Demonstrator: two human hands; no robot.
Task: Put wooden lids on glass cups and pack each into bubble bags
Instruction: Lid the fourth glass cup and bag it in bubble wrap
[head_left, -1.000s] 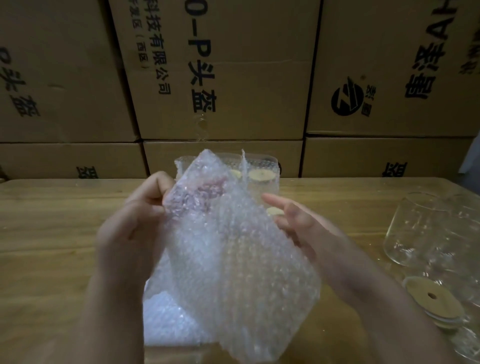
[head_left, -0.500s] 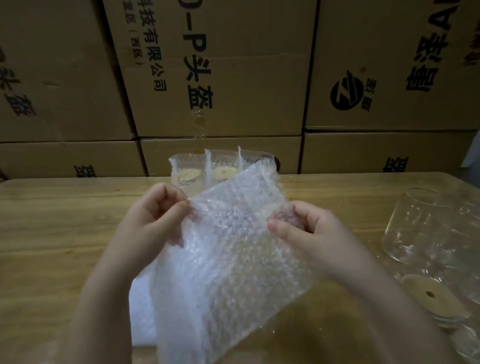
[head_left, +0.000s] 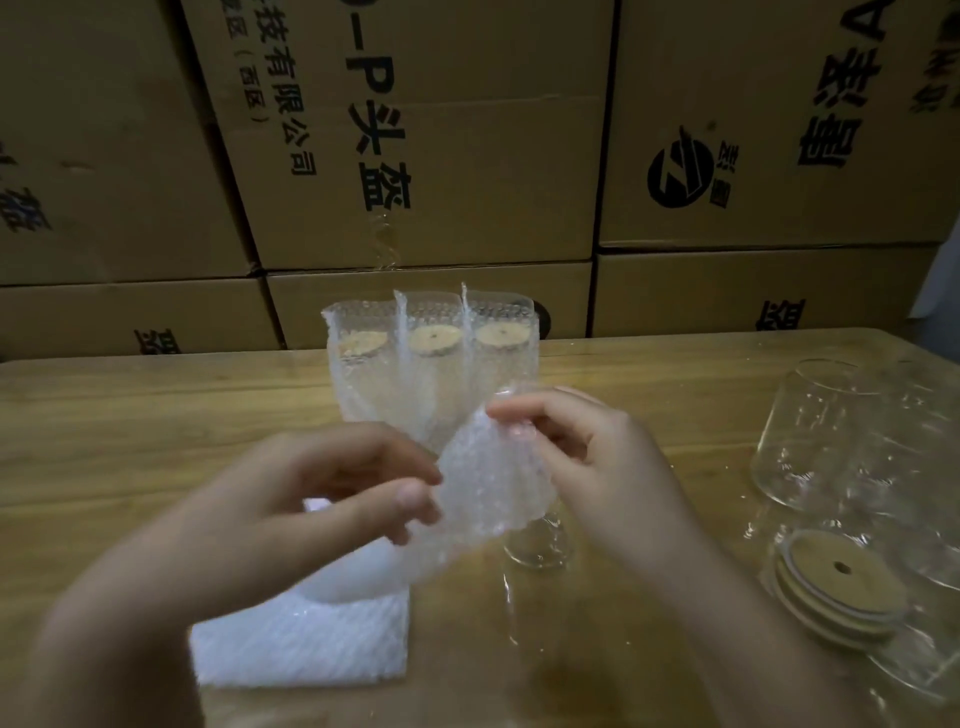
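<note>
I hold a clear bubble bag (head_left: 483, 483) over the wooden table (head_left: 130, 415). My left hand (head_left: 332, 499) pinches its left edge, blurred by motion. My right hand (head_left: 587, 457) pinches its top right corner. Below the bag a glass cup (head_left: 537, 545) shows partly under my right hand. Behind stand three packed cups in bubble bags (head_left: 431, 364), each with a wooden lid showing on top. A flat stack of bubble bags (head_left: 301, 644) lies near the front edge. At the right are bare glass cups (head_left: 826, 431) and a stack of wooden lids (head_left: 841, 587).
Stacked cardboard boxes (head_left: 415, 156) form a wall right behind the table. More glass cups (head_left: 930, 665) crowd the table's right front corner.
The bag has dropped lower and crumpled between my hands, uncovering the three packed cups behind. Both hands moved down and closer together. The head view shifted slightly.
</note>
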